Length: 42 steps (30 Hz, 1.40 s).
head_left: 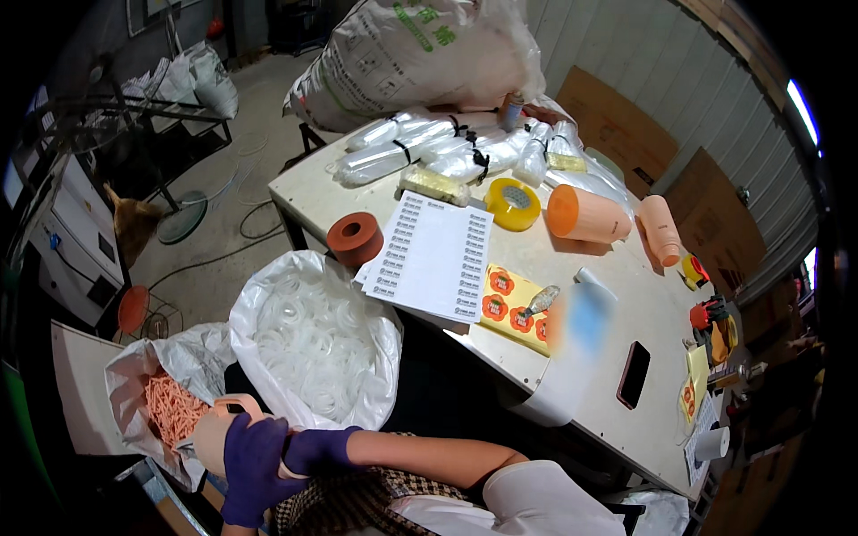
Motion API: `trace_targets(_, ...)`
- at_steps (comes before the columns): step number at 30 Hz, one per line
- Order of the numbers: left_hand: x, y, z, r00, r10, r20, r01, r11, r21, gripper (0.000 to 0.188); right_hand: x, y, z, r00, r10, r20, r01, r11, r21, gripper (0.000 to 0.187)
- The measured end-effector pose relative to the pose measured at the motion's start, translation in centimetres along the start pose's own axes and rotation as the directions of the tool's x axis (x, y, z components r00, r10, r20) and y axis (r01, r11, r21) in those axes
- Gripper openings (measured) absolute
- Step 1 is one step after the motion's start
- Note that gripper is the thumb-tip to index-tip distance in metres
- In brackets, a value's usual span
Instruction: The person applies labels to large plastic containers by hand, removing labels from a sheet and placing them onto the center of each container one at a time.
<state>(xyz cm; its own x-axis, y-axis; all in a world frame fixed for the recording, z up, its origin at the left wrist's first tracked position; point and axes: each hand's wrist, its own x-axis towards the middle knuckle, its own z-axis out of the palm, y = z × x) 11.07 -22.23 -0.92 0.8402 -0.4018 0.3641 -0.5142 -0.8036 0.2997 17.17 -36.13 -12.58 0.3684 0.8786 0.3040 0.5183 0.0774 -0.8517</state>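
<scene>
Both hands wear purple gloves and meet at the lower left. My left hand is wrapped round a peach-coloured plastic piece with a loop-shaped handle at its upper end. My right hand closes on the same piece's other end, close against the left hand; its fingers are partly hidden. Beside the piece, a white sack holds small peach-coloured plastic parts. Above my right forearm, a larger white bag is filled with clear plastic rings.
On the white table are paper sheets, yellow tape, a brown-red roll, peach-coloured bottles, orange stickers and a phone. Clear bundled bags lie towards the back. A big sack stands behind.
</scene>
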Motion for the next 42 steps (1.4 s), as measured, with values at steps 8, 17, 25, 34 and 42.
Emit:
trace_targets(8,-1.3,-1.0,-2.6,0.987,-0.148,-0.059,0.149,0.989,0.009,0.069,0.6,-2.9,-4.4,0.996,-0.031,-0.089,0.066,0.904,0.422,0.021)
trace_targets(17,-3.1,-2.0,-5.2,0.930,-0.337,-0.149,0.332,0.942,-0.057,0.082,2.7,-9.8,-6.8,0.995,0.053,-0.084,-0.022,0.944,0.329,0.024)
trace_targets(25,-2.7,-2.4,-3.4,0.963,-0.258,-0.084,0.248,0.963,-0.106,0.082,4.7,-9.5,-4.7,0.976,0.216,-0.008,-0.216,0.973,-0.075,0.013)
trace_targets(34,-2.2,-2.2,-3.3,0.936,-0.314,-0.158,0.294,0.945,-0.141,0.067,4.8,-8.7,-3.2,0.968,0.235,-0.088,-0.242,0.967,-0.077,0.029)
trace_targets(42,-2.6,-0.4,-2.1,0.972,-0.216,-0.088,0.220,0.974,0.042,0.075,-0.1,-6.1,0.2,0.951,0.309,-0.023,-0.188,0.635,0.749,0.019)
